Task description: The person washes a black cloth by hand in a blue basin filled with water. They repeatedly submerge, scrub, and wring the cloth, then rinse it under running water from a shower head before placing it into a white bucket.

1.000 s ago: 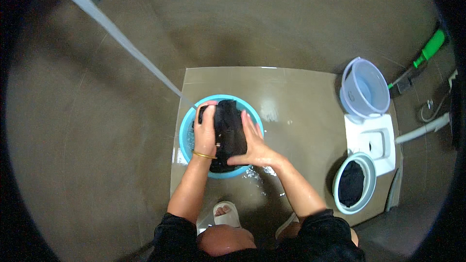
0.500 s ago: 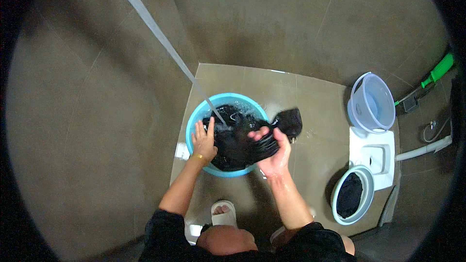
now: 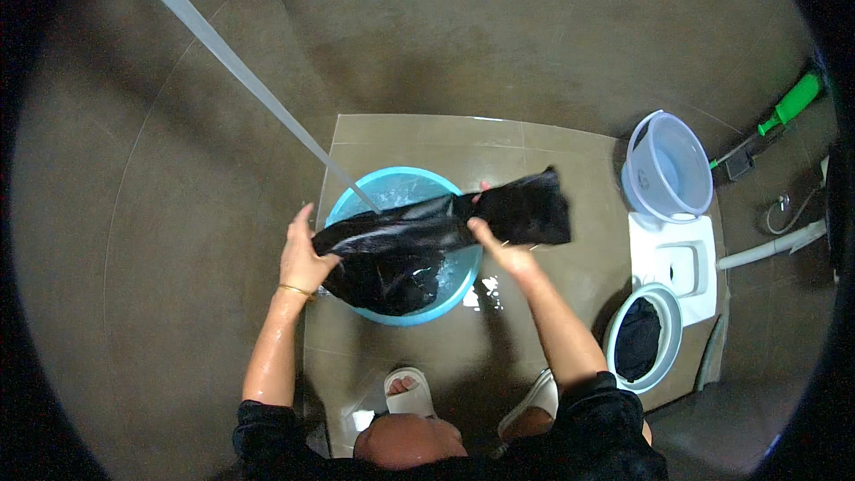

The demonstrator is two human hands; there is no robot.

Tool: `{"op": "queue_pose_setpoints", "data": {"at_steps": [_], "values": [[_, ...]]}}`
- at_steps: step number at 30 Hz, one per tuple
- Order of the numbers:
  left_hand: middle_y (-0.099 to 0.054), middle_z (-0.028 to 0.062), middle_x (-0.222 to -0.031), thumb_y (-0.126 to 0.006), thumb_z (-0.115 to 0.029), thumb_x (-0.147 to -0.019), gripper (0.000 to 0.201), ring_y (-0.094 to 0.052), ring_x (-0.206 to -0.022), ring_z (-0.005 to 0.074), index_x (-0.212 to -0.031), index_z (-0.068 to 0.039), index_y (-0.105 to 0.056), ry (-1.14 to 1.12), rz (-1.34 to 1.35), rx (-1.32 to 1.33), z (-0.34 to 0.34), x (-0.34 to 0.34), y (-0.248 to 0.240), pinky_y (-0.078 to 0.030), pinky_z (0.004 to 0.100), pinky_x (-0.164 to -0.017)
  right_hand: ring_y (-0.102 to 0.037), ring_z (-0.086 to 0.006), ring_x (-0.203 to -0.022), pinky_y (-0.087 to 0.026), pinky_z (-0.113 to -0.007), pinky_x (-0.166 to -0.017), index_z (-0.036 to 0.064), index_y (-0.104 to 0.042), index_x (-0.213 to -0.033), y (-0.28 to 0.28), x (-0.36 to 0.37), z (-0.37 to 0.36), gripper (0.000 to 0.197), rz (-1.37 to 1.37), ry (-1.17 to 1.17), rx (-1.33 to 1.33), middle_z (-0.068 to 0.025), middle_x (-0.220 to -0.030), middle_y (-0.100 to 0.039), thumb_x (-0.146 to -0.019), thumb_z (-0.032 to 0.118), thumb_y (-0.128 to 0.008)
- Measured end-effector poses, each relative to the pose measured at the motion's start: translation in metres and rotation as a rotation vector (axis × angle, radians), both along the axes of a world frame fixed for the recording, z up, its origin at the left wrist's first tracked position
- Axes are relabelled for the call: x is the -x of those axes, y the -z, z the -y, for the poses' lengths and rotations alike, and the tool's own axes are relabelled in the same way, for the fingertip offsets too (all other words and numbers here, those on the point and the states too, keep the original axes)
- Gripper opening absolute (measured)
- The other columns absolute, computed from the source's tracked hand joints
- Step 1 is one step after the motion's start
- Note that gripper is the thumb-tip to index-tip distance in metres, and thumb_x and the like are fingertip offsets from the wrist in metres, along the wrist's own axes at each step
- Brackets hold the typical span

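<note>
A wet black garment (image 3: 401,227) is stretched sideways over a round light-blue basin (image 3: 472,281) on the floor. Its lower folds hang into the water. My left hand (image 3: 301,256) is at the garment's left end, the cloth between thumb and fingers. My right hand (image 3: 500,249) is closed round the garment near its right end, which sticks out past the basin's rim. A stream of water (image 3: 240,71) from the upper left runs down into the basin behind the cloth. Which kind of garment it is I cannot tell.
At the right, a pale-blue bucket (image 3: 672,169) stands by a white squat toilet (image 3: 699,289). Beside the toilet, a smaller pale basin (image 3: 670,321) holds dark cloth (image 3: 638,343). A green-handled brush (image 3: 788,107) is at the right wall. Tiled walls surround the wet floor.
The garment has been lifted from the basin and stretched out sideways. My left hand has moved left from over the basin to the cloth's end. My right hand stays near the other end.
</note>
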State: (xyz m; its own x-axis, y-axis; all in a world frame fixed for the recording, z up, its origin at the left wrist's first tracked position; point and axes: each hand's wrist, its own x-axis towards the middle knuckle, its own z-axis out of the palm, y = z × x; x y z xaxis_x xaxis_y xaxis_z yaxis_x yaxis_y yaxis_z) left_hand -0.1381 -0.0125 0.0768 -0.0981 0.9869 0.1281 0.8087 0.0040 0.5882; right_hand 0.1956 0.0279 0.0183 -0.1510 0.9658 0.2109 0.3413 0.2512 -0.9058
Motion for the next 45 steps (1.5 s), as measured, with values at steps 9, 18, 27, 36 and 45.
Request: {"op": "queue_pose_setpoints", "data": {"at_steps": [9,18,27,36,45], "values": [[0.003,0.0184,-0.150,-0.072,-0.068,-0.044,0.118,0.007,-0.135,0.0439,-0.143,-0.031,-0.019,0.315,-0.819,0.580,-0.027,-0.089,0.091,-0.002,0.0757,-0.093,-0.032,-0.0371,-0.125,-0.019,-0.047,-0.107,0.0028,-0.047,-0.123,0.093,0.084,0.003,0.060,0.642,0.030,0.085,-0.0195,-0.128,-0.043,-0.068,0.020,-0.066],[-0.027,0.0150,-0.145,-0.031,-0.041,-0.092,0.058,-0.020,-0.134,0.0332,-0.139,-0.006,-0.030,0.143,-0.750,0.473,-0.066,-0.086,0.271,-0.012,0.0520,-0.109,-0.024,-0.0397,-0.130,-0.011,-0.048,-0.110,-0.0014,-0.029,-0.136,0.141,0.120,-0.003,0.082,0.603,0.287,0.435,-0.0250,-0.136,-0.033,-0.074,0.037,-0.067],[-0.033,0.0139,-0.139,-0.039,-0.036,-0.092,0.052,-0.033,-0.126,0.0270,-0.133,-0.004,-0.035,0.543,-0.045,0.504,-0.046,-0.022,0.376,-0.025,0.0430,-0.104,-0.022,-0.0425,-0.130,-0.011,-0.051,-0.108,0.0009,-0.030,-0.135,0.169,0.101,-0.001,0.076,0.391,0.224,0.479,-0.0265,-0.137,-0.030,-0.074,0.032,-0.063],[-0.018,0.0114,-0.148,-0.076,-0.031,-0.062,0.098,-0.017,-0.135,0.0309,-0.142,-0.012,-0.022,0.724,-0.201,0.577,-0.072,-0.053,0.230,-0.016,0.0417,-0.111,-0.053,-0.0307,-0.108,-0.037,-0.045,-0.099,0.0028,-0.048,-0.121,0.058,0.050,0.019,0.043,-1.391,0.291,0.813,-0.0157,-0.109,-0.061,-0.087,0.030,-0.051],[-0.030,0.0244,-0.140,-0.083,-0.021,-0.056,0.092,-0.030,-0.129,0.0389,-0.135,-0.012,-0.038,0.308,0.003,0.056,-0.038,-0.007,0.097,-0.027,0.0414,-0.106,-0.055,-0.0303,-0.098,-0.038,-0.043,-0.095,0.0060,-0.052,-0.084,-0.081,0.020,0.021,0.043,-1.704,-0.299,0.450,-0.0115,-0.080,-0.059,-0.089,0.048,-0.046]]}}
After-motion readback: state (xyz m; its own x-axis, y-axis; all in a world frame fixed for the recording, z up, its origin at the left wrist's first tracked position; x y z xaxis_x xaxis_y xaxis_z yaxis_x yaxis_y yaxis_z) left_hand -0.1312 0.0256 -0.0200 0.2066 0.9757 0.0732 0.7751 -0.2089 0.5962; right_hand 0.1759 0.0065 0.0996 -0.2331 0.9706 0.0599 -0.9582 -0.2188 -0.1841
